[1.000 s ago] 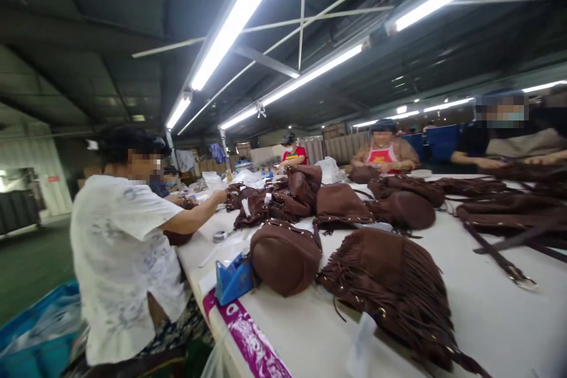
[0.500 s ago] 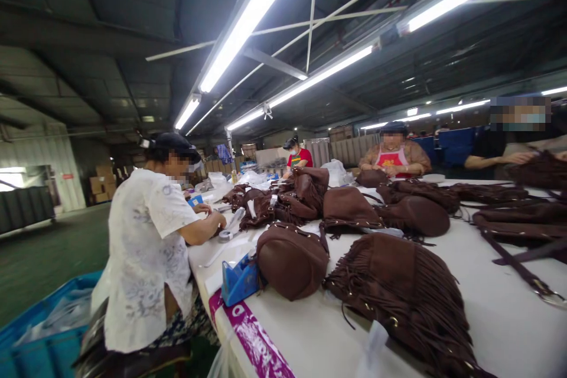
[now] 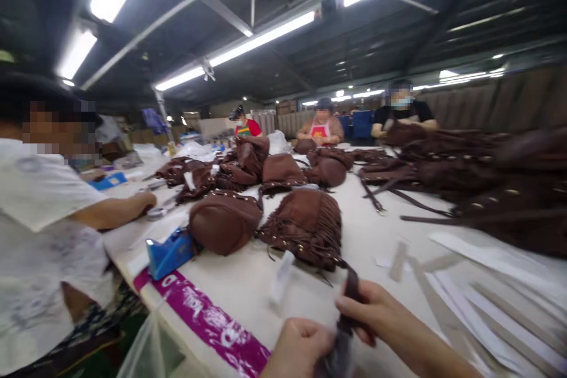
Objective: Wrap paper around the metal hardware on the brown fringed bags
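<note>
Low in the view, my right hand [image 3: 374, 310] is closed around a dark brown bag strap [image 3: 352, 283], thumb on the near side. My left hand [image 3: 301, 345] is curled in a fist just left of it, around the strap's lower part, which is smeared by motion. From my right hand the strap runs up to a brown fringed bag [image 3: 305, 221] lying on the white table. A white tag or paper slip [image 3: 282, 277], blurred, hangs by that bag's near edge. Left of the fringed bag lies a rounded brown bag [image 3: 224, 221].
A blue tape dispenser [image 3: 170, 253] stands near the table edge beside a purple printed strip [image 3: 208, 322]. Paper strips [image 3: 478, 313] lie at right, below a heap of brown bags [image 3: 496, 171]. A co-worker [image 3: 39, 236] sits close on the left; several others work farther back.
The view has swung right and both my hands have come into it, holding the strap. The fringed bag now appears farther away, and the paper strips at right have come into view.
</note>
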### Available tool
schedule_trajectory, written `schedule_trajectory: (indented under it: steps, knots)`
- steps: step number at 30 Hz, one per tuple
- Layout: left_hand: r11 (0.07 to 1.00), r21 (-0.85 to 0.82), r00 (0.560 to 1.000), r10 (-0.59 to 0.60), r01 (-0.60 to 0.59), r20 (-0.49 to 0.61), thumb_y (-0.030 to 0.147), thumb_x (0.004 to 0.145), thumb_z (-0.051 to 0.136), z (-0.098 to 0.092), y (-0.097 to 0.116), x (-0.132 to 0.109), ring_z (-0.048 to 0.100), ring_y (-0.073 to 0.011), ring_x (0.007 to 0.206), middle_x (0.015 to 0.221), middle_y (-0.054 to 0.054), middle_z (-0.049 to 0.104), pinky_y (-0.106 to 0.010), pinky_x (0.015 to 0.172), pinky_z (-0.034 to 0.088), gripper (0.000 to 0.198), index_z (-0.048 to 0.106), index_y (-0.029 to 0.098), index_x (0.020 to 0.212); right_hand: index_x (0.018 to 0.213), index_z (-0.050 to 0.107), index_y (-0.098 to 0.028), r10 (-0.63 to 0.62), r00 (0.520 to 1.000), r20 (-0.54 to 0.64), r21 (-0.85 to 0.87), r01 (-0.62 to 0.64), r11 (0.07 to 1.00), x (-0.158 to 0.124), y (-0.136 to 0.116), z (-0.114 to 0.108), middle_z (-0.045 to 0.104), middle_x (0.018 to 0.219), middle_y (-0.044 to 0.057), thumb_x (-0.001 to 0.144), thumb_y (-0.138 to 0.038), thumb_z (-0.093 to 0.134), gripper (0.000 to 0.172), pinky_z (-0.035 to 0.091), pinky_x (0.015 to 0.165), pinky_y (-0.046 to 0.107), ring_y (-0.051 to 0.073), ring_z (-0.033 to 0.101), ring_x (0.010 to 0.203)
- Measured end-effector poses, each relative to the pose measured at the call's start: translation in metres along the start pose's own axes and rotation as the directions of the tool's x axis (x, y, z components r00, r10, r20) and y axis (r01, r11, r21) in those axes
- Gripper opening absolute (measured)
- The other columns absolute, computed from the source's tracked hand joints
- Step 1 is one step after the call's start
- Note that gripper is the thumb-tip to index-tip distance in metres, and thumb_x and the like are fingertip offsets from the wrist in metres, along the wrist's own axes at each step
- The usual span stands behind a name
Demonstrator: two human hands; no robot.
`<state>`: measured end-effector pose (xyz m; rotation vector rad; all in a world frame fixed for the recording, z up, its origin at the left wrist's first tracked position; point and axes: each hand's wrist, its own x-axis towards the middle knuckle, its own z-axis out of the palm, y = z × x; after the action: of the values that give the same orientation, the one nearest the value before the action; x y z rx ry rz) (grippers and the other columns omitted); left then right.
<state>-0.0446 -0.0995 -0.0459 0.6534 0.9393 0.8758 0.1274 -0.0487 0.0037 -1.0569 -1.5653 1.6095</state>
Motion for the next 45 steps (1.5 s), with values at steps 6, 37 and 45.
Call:
schedule_trajectory:
  steps: [6,37,45]
  knots:
    - [0.994,0.041,0.993,0.103,-0.1,-0.063,0.057,0.054,0.081,0.02,0.007,0.003,0.054,-0.0132,0.046,0.059,-0.01,0.066,-0.024,0.05,0.039,0.053,0.069,0.007,0.069,0.068,0.051,-0.016,0.008,1.0,0.021,0.057,-0.01,0.998,-0.002,-0.017,0.001,0.048,0.05,-0.007,0.067,-0.04,0.068,0.03,0.025,0.037,0.017,0.004,0.04,0.038]
    - [0.999,0.027,0.998,0.025,-0.027,0.062,0.057,0.063,0.077,0.04,0.019,-0.001,0.06,-0.0156,0.059,0.069,-0.008,0.065,-0.026,0.057,0.046,0.053,0.069,0.008,0.083,0.063,0.049,-0.018,0.04,0.999,-0.006,-0.056,-0.041,0.998,-0.002,-0.016,-0.001,0.046,0.044,-0.008,0.071,-0.036,0.059,0.022,0.027,0.035,0.017,0.005,0.039,0.035]
    - [0.996,-0.047,0.997,0.077,-0.075,0.029,0.049,0.061,0.082,0.037,0.017,0.0,0.063,-0.0178,0.058,0.069,-0.009,0.068,-0.027,0.054,0.049,0.044,0.059,0.014,0.074,0.08,0.06,-0.017,0.046,0.998,0.044,0.039,-0.048,0.998,-0.025,-0.021,-0.01,0.057,0.066,-0.004,0.07,-0.037,0.065,0.023,0.033,0.045,0.016,0.008,0.054,0.055]
